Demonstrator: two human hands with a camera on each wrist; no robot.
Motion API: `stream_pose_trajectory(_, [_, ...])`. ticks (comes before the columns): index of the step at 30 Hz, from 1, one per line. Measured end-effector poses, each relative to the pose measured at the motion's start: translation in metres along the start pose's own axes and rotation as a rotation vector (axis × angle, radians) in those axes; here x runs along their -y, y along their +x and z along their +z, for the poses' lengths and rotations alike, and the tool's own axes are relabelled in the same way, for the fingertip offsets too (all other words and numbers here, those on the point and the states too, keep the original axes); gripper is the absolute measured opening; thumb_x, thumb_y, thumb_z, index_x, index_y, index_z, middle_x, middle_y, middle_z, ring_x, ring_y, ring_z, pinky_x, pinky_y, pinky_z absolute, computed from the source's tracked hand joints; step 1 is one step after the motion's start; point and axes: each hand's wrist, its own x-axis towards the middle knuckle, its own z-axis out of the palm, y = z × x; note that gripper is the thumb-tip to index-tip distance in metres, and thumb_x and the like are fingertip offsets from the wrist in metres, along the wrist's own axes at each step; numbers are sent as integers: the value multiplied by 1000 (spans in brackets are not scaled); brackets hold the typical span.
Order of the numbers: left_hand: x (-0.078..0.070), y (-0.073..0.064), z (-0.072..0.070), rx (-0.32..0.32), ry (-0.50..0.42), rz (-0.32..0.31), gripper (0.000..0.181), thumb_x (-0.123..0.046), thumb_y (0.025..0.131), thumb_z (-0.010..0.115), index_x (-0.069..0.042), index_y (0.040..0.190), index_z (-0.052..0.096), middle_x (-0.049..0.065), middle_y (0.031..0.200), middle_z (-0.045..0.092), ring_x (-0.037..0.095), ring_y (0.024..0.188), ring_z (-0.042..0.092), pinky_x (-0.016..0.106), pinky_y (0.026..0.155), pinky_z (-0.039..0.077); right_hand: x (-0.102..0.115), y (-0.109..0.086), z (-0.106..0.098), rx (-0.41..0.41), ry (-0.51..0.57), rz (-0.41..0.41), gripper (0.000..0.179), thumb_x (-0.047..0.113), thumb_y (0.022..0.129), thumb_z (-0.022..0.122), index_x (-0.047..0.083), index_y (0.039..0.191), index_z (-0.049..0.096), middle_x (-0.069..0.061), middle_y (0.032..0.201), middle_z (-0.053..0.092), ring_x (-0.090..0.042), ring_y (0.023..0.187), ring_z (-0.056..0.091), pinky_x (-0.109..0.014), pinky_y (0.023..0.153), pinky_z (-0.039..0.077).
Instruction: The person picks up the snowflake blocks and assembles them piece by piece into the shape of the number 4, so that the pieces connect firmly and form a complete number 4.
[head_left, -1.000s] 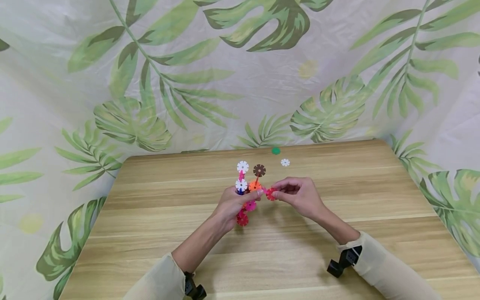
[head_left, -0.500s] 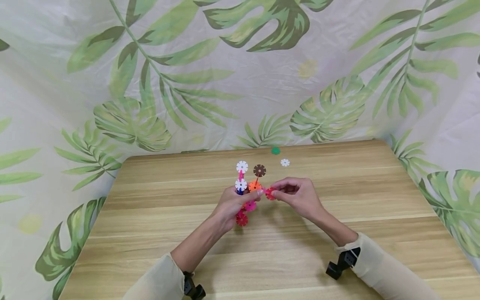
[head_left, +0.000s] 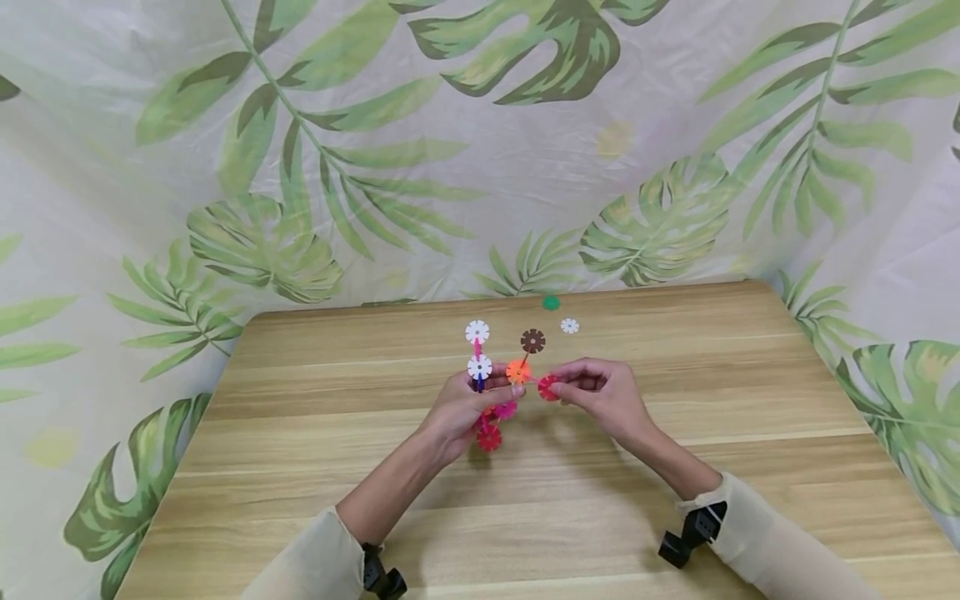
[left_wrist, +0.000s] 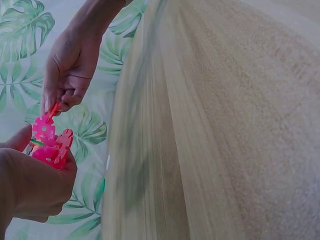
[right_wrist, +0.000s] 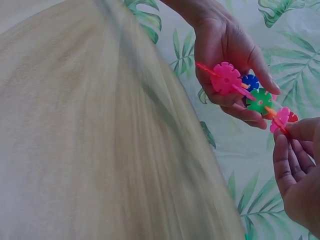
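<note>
My left hand point(head_left: 456, 410) grips a chain of slotted snowflake discs, its thumb lying across the middle. White discs point(head_left: 477, 332) stand at the upper left of this assembly, a brown disc point(head_left: 533, 341) at its upper right, an orange disc point(head_left: 517, 371) beside my thumb. A red disc point(head_left: 489, 437) hangs below the palm. Between thumb and fingertips, my right hand point(head_left: 609, 398) pinches another red disc point(head_left: 549, 387), joined to the assembly through a pink disc point(right_wrist: 282, 116). In the right wrist view, green point(right_wrist: 259, 101) and blue discs point(right_wrist: 250, 81) also show; the left palm hides part of the chain.
A loose white disc point(head_left: 570, 326) and a green disc point(head_left: 551, 303) lie near the back edge of the wooden table point(head_left: 360, 350). Behind it hangs a leaf-patterned cloth point(head_left: 525, 192). Black cameras are strapped at both wrists.
The assembly has turned slightly: its brown and orange discs shifted right, its top white disc left. My right hand moved a little right with the red disc, keeping its pinch.
</note>
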Motion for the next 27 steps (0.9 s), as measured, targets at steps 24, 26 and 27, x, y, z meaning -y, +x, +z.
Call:
stream_pose_trajectory(24, [0, -6, -9, 26, 54, 49, 38, -4, 89, 85, -4, 123, 69, 2, 101, 70, 13, 92, 64, 24, 79, 55, -15, 17, -29, 107, -65, -28, 25, 10, 101, 74, -8, 118, 73, -29, 111, 75, -31, 92, 77, -40, 80, 65])
stream_pose_trajectory(26, [0, -6, -10, 30, 74, 52, 39, -5, 88, 86, -4, 124, 69, 1, 101, 71, 12, 91, 64, 24, 78, 55, -19, 25, -36, 100, -122, -26, 24, 11, 100, 75, -6, 117, 74, -29, 110, 75, -33, 94, 77, -36, 81, 64])
stream_pose_trajectory(27, [0, -6, -11, 31, 83, 54, 40, -5, 88, 86, -5, 124, 69, 1, 101, 71, 12, 91, 65, 24, 78, 55, -21, 29, -39, 94, -160, -25, 24, 12, 100, 75, -5, 117, 75, -26, 110, 76, -32, 94, 76, -33, 81, 64])
